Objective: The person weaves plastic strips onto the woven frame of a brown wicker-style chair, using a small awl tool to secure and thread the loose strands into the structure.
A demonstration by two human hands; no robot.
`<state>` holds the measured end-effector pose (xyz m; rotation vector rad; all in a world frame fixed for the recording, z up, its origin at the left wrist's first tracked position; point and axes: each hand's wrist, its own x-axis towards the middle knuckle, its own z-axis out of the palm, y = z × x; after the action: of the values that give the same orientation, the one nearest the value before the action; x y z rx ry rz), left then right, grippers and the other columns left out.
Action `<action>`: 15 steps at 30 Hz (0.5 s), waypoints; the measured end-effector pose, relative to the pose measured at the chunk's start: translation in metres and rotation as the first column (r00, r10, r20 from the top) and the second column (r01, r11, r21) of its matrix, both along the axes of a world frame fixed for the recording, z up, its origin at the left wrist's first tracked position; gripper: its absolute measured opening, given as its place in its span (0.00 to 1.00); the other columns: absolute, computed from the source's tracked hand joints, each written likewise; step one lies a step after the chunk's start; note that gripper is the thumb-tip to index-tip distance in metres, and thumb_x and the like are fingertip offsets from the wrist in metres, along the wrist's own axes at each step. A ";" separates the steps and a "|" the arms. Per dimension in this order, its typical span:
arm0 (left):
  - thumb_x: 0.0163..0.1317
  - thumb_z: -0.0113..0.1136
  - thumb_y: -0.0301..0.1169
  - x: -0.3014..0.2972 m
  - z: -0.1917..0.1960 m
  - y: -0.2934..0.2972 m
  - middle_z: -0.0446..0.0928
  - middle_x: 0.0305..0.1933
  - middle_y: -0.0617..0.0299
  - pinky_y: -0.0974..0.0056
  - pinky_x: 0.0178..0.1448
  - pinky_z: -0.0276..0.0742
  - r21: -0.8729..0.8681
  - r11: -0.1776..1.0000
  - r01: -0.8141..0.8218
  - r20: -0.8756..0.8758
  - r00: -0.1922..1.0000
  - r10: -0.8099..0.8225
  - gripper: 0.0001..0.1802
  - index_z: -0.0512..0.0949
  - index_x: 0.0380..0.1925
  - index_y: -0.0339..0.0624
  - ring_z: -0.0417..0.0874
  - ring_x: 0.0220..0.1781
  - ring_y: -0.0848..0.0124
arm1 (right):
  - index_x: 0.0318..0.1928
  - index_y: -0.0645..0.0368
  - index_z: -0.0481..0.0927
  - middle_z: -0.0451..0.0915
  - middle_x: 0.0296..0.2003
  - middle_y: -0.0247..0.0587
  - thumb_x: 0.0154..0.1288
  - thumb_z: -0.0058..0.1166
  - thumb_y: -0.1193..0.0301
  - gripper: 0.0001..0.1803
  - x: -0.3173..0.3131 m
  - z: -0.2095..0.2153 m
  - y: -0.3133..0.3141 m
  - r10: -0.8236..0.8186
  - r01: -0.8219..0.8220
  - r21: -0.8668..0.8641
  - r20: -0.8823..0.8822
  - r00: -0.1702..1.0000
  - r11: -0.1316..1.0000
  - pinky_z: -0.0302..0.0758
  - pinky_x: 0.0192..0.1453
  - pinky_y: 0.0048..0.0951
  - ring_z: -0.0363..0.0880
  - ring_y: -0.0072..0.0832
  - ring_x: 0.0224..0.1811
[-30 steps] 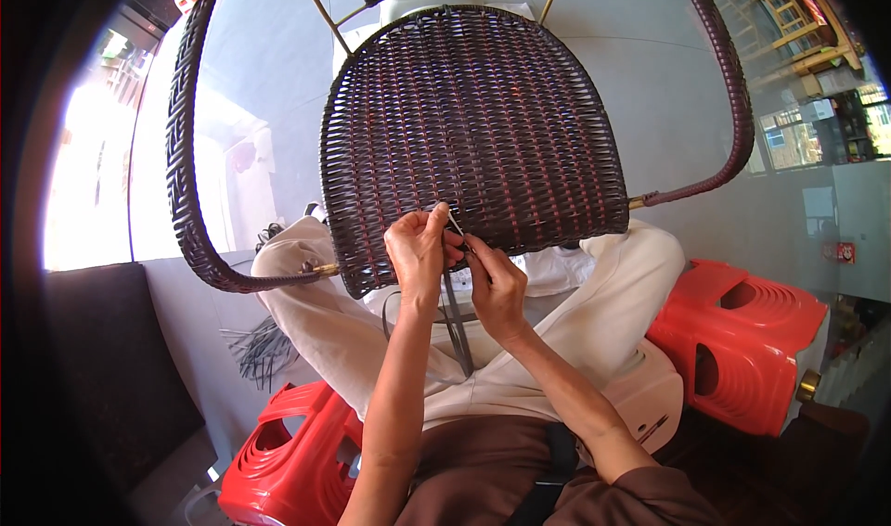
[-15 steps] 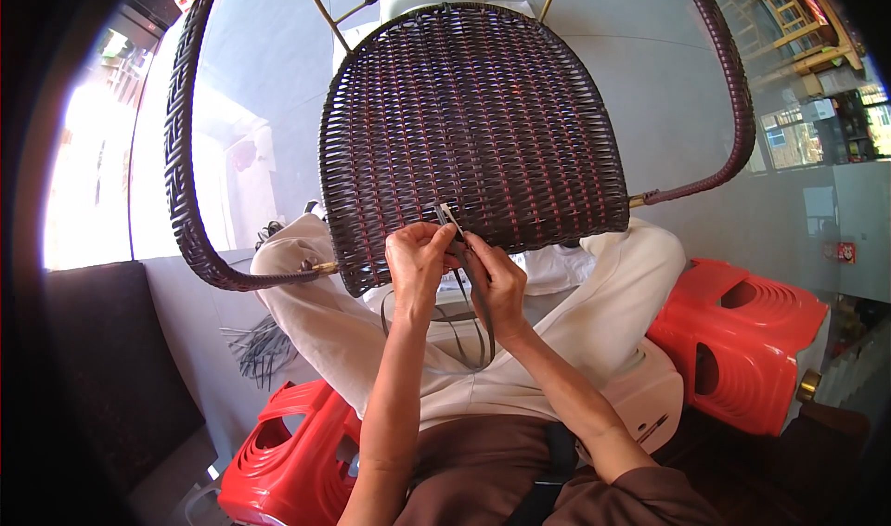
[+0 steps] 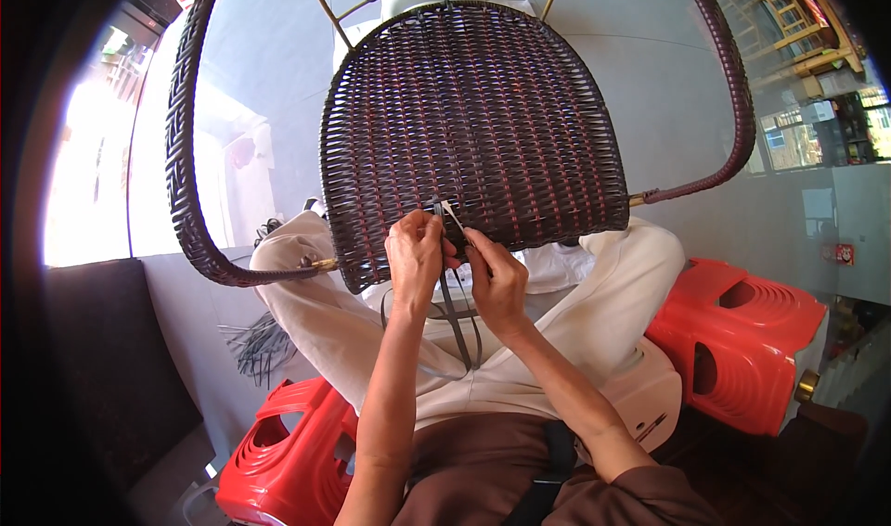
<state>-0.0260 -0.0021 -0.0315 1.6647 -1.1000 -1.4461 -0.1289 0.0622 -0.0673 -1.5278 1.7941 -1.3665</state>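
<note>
A dark brown woven wicker chair seat (image 3: 473,118) with curved wicker armrests is tilted up in front of me. At its lower edge my left hand (image 3: 415,252) pinches a dark flat weaving strand (image 3: 457,317) whose pale tip (image 3: 451,212) pokes out of the weave. My right hand (image 3: 497,280) grips the same strand just beside it, and the strand hangs in a loop below both hands. Behind the seat a person in cream trousers (image 3: 594,313) sits facing me, mostly hidden by the chair.
A red plastic stool (image 3: 742,340) lies on its side at the right and another red stool (image 3: 288,452) at lower left. A bundle of dark strands (image 3: 255,345) lies on the floor at left. The left armrest (image 3: 186,155) and right armrest (image 3: 729,90) arc overhead.
Both hands shifted slightly along the seat's lower edge. The strand's tip now sticks out above the left fingers, and the hanging loop has changed shape.
</note>
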 end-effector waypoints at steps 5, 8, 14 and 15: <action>0.60 0.48 0.29 0.001 0.000 0.000 0.75 0.12 0.58 0.70 0.17 0.71 -0.009 1.000 0.019 0.145 0.989 -0.017 0.13 0.75 0.22 0.30 0.77 0.11 0.72 | 0.45 0.52 0.79 0.78 0.26 0.46 0.61 0.50 0.71 0.11 -0.021 0.033 -0.007 0.127 -0.092 0.255 -0.126 0.984 0.962 0.72 0.30 0.41 0.77 0.45 0.28; 0.60 0.49 0.29 -0.003 -0.002 0.000 0.74 0.12 0.58 0.69 0.17 0.72 -0.007 1.000 0.015 0.148 0.989 -0.014 0.13 0.75 0.23 0.30 0.76 0.11 0.72 | 0.42 0.53 0.79 0.78 0.22 0.48 0.60 0.51 0.72 0.10 -0.027 0.059 -0.024 0.153 -0.091 0.271 -0.218 0.964 0.958 0.73 0.28 0.42 0.77 0.47 0.26; 0.60 0.49 0.30 -0.004 0.002 -0.001 0.74 0.12 0.57 0.69 0.17 0.71 0.001 1.000 -0.005 0.132 0.991 0.005 0.14 0.75 0.23 0.30 0.76 0.11 0.72 | 0.41 0.56 0.81 0.79 0.26 0.51 0.61 0.50 0.71 0.10 -0.031 0.074 -0.041 0.279 -0.133 0.455 -0.271 0.921 0.881 0.74 0.31 0.38 0.78 0.46 0.28; 0.60 0.49 0.30 -0.004 0.003 -0.001 0.74 0.12 0.57 0.69 0.17 0.71 0.000 1.000 0.000 0.141 0.990 0.000 0.14 0.75 0.23 0.30 0.76 0.11 0.73 | 0.41 0.56 0.81 0.79 0.26 0.51 0.61 0.50 0.71 0.10 -0.031 0.073 -0.042 0.281 -0.133 0.457 -0.273 0.920 0.879 0.74 0.31 0.38 0.78 0.46 0.28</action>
<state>-0.0304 -0.0028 -0.0285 1.7894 -1.1762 -1.3452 -0.1594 0.0205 0.0060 -1.7043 1.8890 -0.5726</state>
